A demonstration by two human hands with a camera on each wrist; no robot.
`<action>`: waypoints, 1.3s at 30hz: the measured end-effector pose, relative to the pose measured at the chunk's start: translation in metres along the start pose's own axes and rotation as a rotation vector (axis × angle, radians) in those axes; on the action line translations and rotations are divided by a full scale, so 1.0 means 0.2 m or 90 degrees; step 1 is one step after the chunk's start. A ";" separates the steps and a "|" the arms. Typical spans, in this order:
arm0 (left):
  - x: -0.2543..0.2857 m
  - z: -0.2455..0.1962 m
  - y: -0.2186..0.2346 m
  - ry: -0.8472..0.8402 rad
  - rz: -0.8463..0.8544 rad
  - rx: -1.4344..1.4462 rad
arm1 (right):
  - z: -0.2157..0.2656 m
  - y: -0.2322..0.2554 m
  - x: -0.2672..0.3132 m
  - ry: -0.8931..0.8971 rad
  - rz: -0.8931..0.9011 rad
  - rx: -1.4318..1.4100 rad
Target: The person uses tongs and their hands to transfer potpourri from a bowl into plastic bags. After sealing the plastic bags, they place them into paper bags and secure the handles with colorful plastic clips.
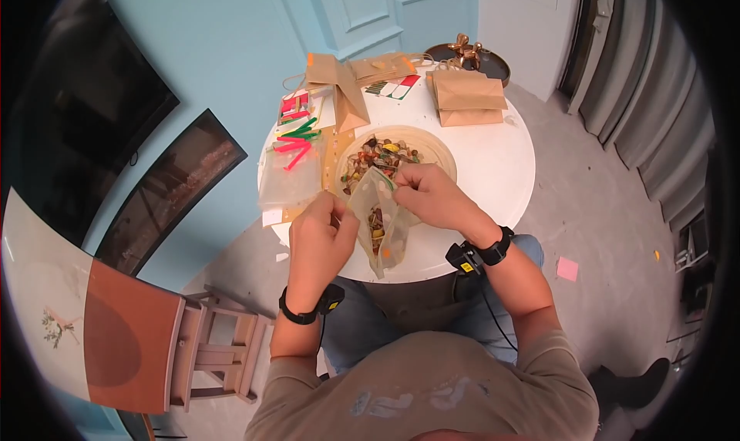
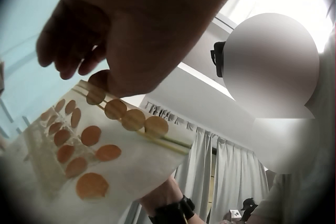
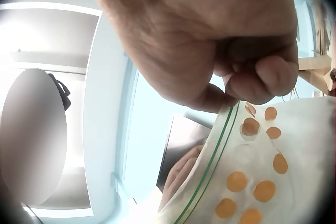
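Over the front of the round white table, a translucent zip-lock bag (image 1: 393, 237) with orange dots hangs between both hands, some of the mixed pieces showing inside it. My left hand (image 1: 317, 229) pinches its top edge at the left; in the left wrist view the dotted bag (image 2: 131, 153) meets the thumb. On the other side my right hand (image 1: 433, 198) pinches the opposite top corner, beside the green zip line seen on the bag (image 3: 257, 163) in the right wrist view. Just behind lies a heap of small multicoloured pieces (image 1: 378, 152) on a round beige tray (image 1: 441, 154).
Brown paper bags (image 1: 470, 100) stand at the back of the white table (image 1: 518, 159). Pink and green strips (image 1: 297, 144) lie on clear bags (image 1: 289, 177) at the left. A dark round tray (image 1: 499, 67) with a shiny copper-coloured figurine (image 1: 465, 52) is behind.
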State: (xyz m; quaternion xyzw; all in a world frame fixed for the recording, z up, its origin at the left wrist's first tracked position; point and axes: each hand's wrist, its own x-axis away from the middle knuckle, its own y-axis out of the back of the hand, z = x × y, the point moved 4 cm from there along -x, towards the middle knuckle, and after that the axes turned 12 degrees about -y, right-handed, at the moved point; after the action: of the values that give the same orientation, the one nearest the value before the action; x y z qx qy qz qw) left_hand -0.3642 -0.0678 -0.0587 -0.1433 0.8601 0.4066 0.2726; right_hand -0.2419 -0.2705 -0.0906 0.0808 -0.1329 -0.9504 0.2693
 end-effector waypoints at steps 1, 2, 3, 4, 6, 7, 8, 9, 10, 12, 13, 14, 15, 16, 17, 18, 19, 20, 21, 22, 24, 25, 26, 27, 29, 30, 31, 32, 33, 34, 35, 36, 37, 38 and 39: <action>0.00 -0.06 0.02 -0.018 -0.006 -0.038 | 0.02 -0.01 0.01 -0.009 0.005 0.003; -0.01 -0.11 0.04 -0.096 -0.017 -0.024 | 0.05 -0.01 0.03 -0.016 0.008 0.007; -0.01 -0.14 0.05 -0.173 -0.029 -0.010 | 0.06 -0.02 0.04 -0.024 0.012 0.011; -0.01 -0.18 0.07 -0.249 -0.040 0.004 | 0.05 -0.01 0.04 -0.014 0.012 0.016; 0.01 -0.16 0.09 -0.305 0.148 0.006 | 0.05 0.00 0.03 0.005 0.010 0.026; 0.02 -0.16 0.10 -0.333 0.243 0.007 | 0.05 0.01 0.03 0.012 -0.011 0.023; 0.01 -0.16 0.12 -0.340 0.280 0.001 | 0.04 0.01 0.02 0.019 -0.033 0.019; 0.00 -0.17 0.12 -0.348 0.317 -0.005 | 0.04 0.03 0.01 0.026 -0.055 0.016; -0.02 -0.18 0.11 -0.356 0.355 -0.011 | 0.04 0.06 0.01 -0.017 -0.064 -0.008; -0.06 -0.21 0.10 -0.377 0.364 -0.067 | 0.08 0.13 0.01 -0.102 -0.082 -0.056; -0.09 -0.22 0.09 -0.386 0.367 -0.095 | 0.06 0.14 0.02 -0.112 -0.069 -0.106; -0.11 -0.22 0.08 -0.393 0.354 -0.101 | 0.04 0.15 0.02 -0.121 -0.055 -0.155; -0.14 -0.21 0.06 -0.400 0.340 -0.107 | 0.01 0.17 0.02 -0.129 -0.042 -0.204; -0.17 -0.21 0.04 -0.408 0.325 -0.113 | -0.03 0.18 0.03 -0.137 -0.034 -0.251; -0.20 -0.22 0.04 -0.405 0.286 -0.091 | -0.08 0.18 0.04 -0.144 -0.025 -0.297; -0.24 -0.22 0.03 -0.402 0.247 -0.068 | -0.15 0.18 0.06 -0.151 -0.017 -0.343; -0.27 -0.23 0.03 -0.399 0.208 -0.046 | -0.23 0.16 0.07 -0.126 0.006 -0.417; -0.31 -0.24 0.03 -0.395 0.173 -0.043 | -0.32 0.13 0.09 -0.101 0.030 -0.490; -0.34 -0.25 0.04 -0.391 0.140 -0.040 | -0.39 0.09 0.11 -0.076 0.055 -0.563; -0.37 -0.27 0.06 -0.387 0.105 -0.037 | -0.43 0.04 0.15 -0.088 0.051 -0.598; -0.44 -0.33 0.08 -0.333 0.050 0.001 | -0.51 -0.07 0.22 -0.114 0.042 -0.668; -0.47 -0.36 0.08 -0.306 0.024 0.020 | -0.59 -0.13 0.23 -0.075 0.133 -0.707; -0.51 -0.40 0.08 -0.285 -0.002 0.021 | -0.57 -0.16 0.25 -0.039 0.157 -0.725; -0.54 -0.44 0.08 -0.264 -0.029 0.021 | -0.54 -0.21 0.25 -0.004 0.182 -0.742; -0.59 -0.47 0.04 -0.244 -0.078 0.017 | -0.50 -0.24 0.23 0.054 0.212 -0.762; -0.62 -0.48 0.03 -0.248 -0.103 0.010 | -0.50 -0.23 0.21 0.078 0.219 -0.764; -0.63 -0.49 0.01 -0.250 -0.126 0.005 | -0.49 -0.22 0.18 0.102 0.224 -0.768; -0.63 -0.49 -0.02 -0.237 -0.127 0.050 | -0.48 -0.22 0.16 0.124 0.229 -0.772; -0.63 -0.49 -0.05 -0.224 -0.129 0.096 | -0.46 -0.20 0.14 0.135 0.201 -0.782; -0.64 -0.48 -0.07 -0.211 -0.132 0.142 | -0.42 -0.17 0.12 0.146 0.175 -0.790; -0.64 -0.46 -0.09 -0.175 -0.114 0.164 | -0.38 -0.14 0.10 0.156 0.147 -0.801; -0.64 -0.43 -0.11 -0.140 -0.096 0.187 | -0.33 -0.11 0.10 0.159 0.106 -0.802; -0.64 -0.41 -0.13 -0.106 -0.078 0.210 | -0.29 -0.08 0.10 0.163 0.064 -0.802; -0.64 -0.38 -0.15 -0.087 -0.060 0.249 | -0.26 -0.04 0.08 0.167 0.023 -0.800; -0.63 -0.35 -0.17 -0.067 -0.044 0.289 | -0.24 -0.01 0.06 0.196 0.017 -0.817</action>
State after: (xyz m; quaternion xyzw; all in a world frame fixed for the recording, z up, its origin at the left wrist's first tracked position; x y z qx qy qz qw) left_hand -0.2707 -0.1409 0.0303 -0.0861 0.9087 0.2002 0.3562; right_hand -0.2429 -0.2857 -0.1388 0.0376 0.4989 -0.8151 0.2921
